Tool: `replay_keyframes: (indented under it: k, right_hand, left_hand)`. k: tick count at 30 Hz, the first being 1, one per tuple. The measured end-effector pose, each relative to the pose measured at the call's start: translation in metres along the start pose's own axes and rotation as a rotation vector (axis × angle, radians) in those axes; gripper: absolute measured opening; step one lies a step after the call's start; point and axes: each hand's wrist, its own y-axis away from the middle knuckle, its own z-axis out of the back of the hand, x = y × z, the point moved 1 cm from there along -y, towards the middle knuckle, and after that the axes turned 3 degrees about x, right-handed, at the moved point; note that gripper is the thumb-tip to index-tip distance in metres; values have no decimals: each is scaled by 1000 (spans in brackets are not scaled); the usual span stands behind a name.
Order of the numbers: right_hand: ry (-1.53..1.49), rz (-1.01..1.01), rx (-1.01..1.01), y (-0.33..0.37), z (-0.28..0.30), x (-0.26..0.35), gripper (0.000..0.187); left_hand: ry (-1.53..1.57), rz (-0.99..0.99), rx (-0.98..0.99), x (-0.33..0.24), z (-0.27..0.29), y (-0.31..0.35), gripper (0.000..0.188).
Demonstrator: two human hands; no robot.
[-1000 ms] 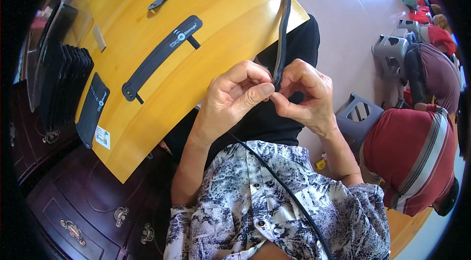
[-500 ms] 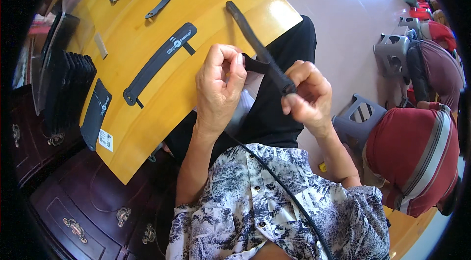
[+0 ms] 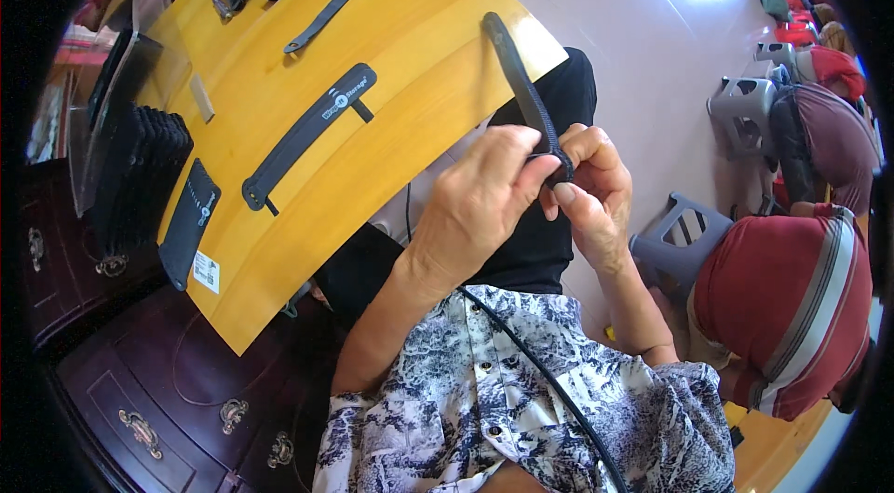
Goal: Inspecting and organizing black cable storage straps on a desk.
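Note:
Both my hands meet over my lap around one end of a black strap (image 3: 523,83), whose long free part slants up and left over the table's right edge. My left hand (image 3: 475,195) pinches at that end, its back hiding most of what the fingers hold. Thumb and fingers of my right hand (image 3: 596,190) are closed on the same end. On the yellow table (image 3: 410,135) lie a wide black strap with white print (image 3: 303,139), a thinner black strap (image 3: 340,0) farther back, and a short wide black strap (image 3: 189,223) with a white label at the left edge.
Left of the table is a stack of black pieces (image 3: 154,162). Dark wooden drawers (image 3: 158,400) with ornate handles stand below it. At right a person in a red striped shirt (image 3: 773,297) bends beside grey stools (image 3: 684,237). A black cable (image 3: 549,381) crosses my shirt.
My left hand has moved right, up against my right hand, bringing the strap's narrow loose tab to its end. The strap's free end has shifted right.

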Motion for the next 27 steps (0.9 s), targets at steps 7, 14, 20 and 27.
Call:
replay_keyframes:
  k: [7, 14, 20, 27]
  right_hand:
    - [141, 68, -64, 0, -1, 11, 28]
    - [99, 21, -362, 1, 56, 52, 15]
    - [-718, 226, -392, 29, 250, 100, 12]
    - [-624, 158, -162, -17, 183, 105, 13]
  left_hand:
    - [126, 11, 30, -7, 2, -10, 21]
    - [490, 251, 53, -15, 24, -21, 15]
    - [521, 417, -223, 14, 92, -6, 15]
    - [559, 440, -474, 13, 121, 41, 19]
